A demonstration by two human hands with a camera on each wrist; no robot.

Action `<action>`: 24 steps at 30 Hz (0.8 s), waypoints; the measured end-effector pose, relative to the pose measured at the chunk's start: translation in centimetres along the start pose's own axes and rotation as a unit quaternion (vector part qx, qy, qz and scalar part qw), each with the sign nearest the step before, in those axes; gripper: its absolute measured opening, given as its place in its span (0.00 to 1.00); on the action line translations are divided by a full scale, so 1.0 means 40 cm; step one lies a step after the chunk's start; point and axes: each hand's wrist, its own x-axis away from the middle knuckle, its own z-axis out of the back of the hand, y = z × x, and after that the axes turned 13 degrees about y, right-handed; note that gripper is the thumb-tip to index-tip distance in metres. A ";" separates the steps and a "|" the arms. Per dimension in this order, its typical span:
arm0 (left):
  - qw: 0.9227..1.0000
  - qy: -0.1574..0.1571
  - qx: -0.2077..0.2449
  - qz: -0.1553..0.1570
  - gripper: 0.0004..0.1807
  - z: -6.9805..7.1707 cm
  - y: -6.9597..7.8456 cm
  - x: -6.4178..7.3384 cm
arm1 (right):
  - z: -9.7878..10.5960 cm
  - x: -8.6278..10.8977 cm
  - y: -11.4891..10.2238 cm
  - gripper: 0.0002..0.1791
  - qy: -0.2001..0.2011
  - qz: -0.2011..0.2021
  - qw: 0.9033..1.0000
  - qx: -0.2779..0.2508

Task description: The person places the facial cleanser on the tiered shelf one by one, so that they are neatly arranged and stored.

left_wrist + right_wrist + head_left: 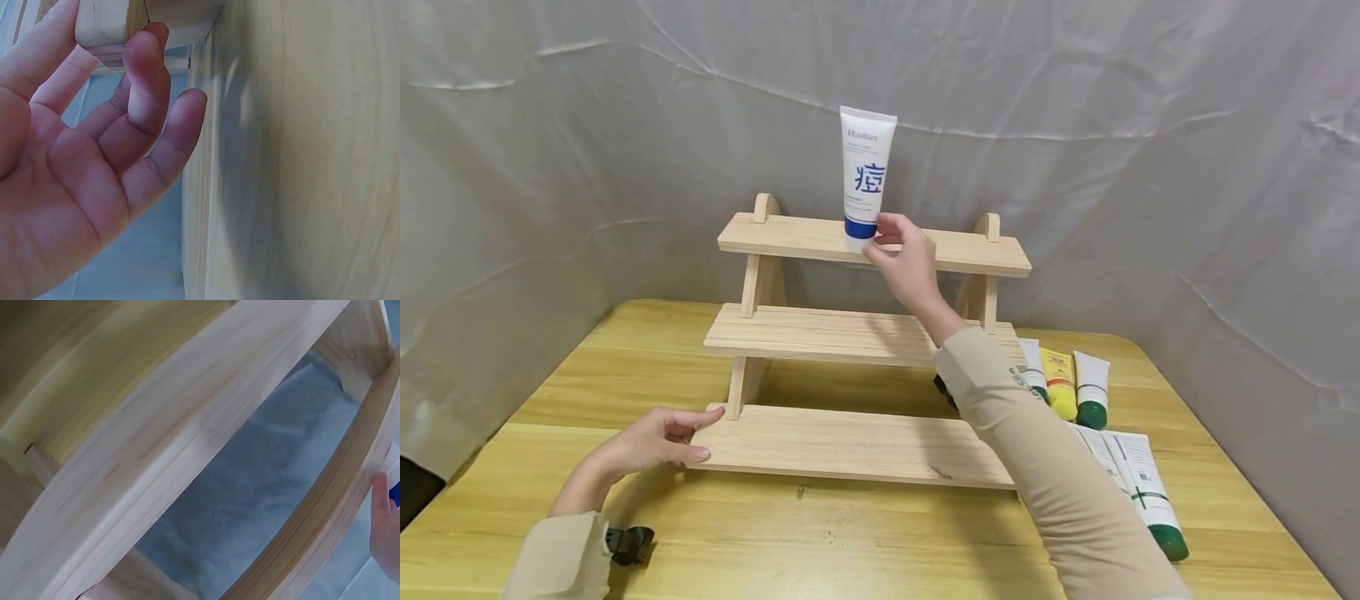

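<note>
A three-tier wooden display stand (850,337) stands on the table. My right hand (910,260) pinches the cap end of a white squeeze tube (867,162) with blue lettering and a blue band. The tube is upright at the top board, a little left of its middle. At the right edge of the right wrist view, part of the right hand (384,531) shows by a board's edge, with the tube mostly out of frame. My left hand (651,440) grips the left end of the bottom board; in the left wrist view its fingers (147,81) curl at the board's corner.
Several tubes lie on the table right of the stand: a yellow one (1058,379), a white one with a green cap (1092,383), and larger white-and-green ones (1142,475) nearer the front. My right sleeve partly covers them. Grey cloth (625,150) hangs behind the table.
</note>
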 end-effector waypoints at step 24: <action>1.000 -0.001 -0.003 -0.003 0.32 0.000 -0.004 0.000 | -0.049 0.022 -0.066 0.36 -0.293 0.064 0.928 0.222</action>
